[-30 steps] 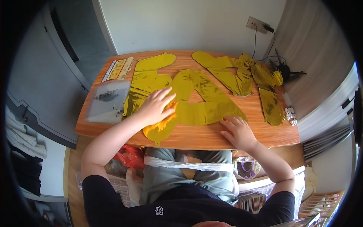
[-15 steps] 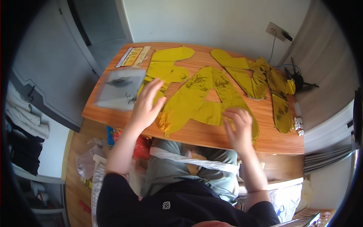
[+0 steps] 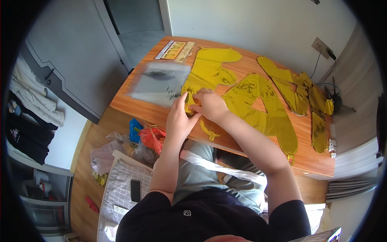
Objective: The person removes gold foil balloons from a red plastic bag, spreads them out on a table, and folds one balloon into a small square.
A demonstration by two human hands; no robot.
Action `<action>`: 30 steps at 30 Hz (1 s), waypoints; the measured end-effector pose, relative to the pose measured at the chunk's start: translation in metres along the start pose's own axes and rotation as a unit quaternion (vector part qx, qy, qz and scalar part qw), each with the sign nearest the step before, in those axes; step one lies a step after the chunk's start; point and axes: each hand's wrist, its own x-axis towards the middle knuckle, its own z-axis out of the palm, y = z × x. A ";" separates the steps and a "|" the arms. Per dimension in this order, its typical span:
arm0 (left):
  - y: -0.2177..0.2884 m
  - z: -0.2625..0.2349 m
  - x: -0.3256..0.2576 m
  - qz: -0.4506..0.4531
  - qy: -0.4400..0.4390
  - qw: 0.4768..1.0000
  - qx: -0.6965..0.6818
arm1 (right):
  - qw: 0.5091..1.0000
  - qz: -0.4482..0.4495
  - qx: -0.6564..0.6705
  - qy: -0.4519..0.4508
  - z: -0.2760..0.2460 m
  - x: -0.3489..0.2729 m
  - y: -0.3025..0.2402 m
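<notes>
A flat gold foil letter balloon (image 3: 207,66) lies on the table, its lower end between my hands. My left hand (image 3: 179,117) grips that end from the left, fingers curved and thumb toward the right hand. From the other side my right hand (image 3: 211,105) reaches over with bent fingers and pinches the same foil; the fingertips partly hide the spot. Beneath my right forearm spreads a second gold letter balloon (image 3: 278,129), creased and flat, its lower left leg partly covered by the arm. Left of my hands lies a stack of clear plastic sleeves (image 3: 157,80).
More crumpled gold balloons (image 3: 318,117) lie along the right side of the wooden table (image 3: 133,103). Printed cards (image 3: 175,50) sit at the back left. A black device with antennas (image 3: 336,99) and a wall socket (image 3: 322,46) are at right. Plastic bags (image 3: 151,139) hang below the left edge.
My hands, apart and raised with spread fingers before, have come together at the lower end of the left balloon. My right arm has swung left across the other balloon. The view has turned left.
</notes>
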 end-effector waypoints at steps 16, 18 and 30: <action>-0.008 -0.001 -0.005 0.023 0.034 0.998 0.053 | 0.884 0.270 0.378 -0.047 -0.037 0.046 0.010; -0.007 0.001 -0.005 0.025 0.041 0.997 0.057 | 0.856 0.283 0.431 0.040 -0.028 0.074 0.066; -0.006 0.007 -0.007 0.015 0.051 0.996 0.069 | 0.533 0.058 0.492 0.686 -0.269 0.021 0.161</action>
